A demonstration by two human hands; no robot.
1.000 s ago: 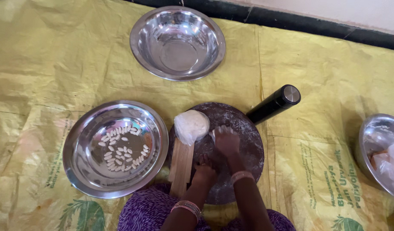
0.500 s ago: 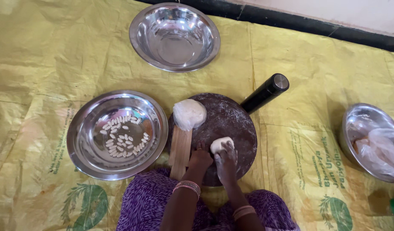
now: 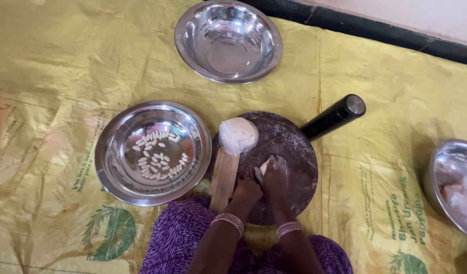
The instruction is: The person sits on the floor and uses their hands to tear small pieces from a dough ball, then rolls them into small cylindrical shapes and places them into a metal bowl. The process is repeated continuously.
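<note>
Your left hand [image 3: 247, 189] and right hand [image 3: 275, 175] close together around a small dough piece [image 3: 264, 165] on the round dark board [image 3: 289, 147] at the mat's [image 3: 66, 61] near edge. It looks soft, light and tacky; pinch gently at its sides.

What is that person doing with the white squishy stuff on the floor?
A person sits on a yellow mat, both hands together on a round dark board. The right hand presses a small piece of dough, with the left hand beside it. A bigger dough ball sits on a ridged wooden paddle. The steel plate nearby holds little shaped dough bits.
</note>
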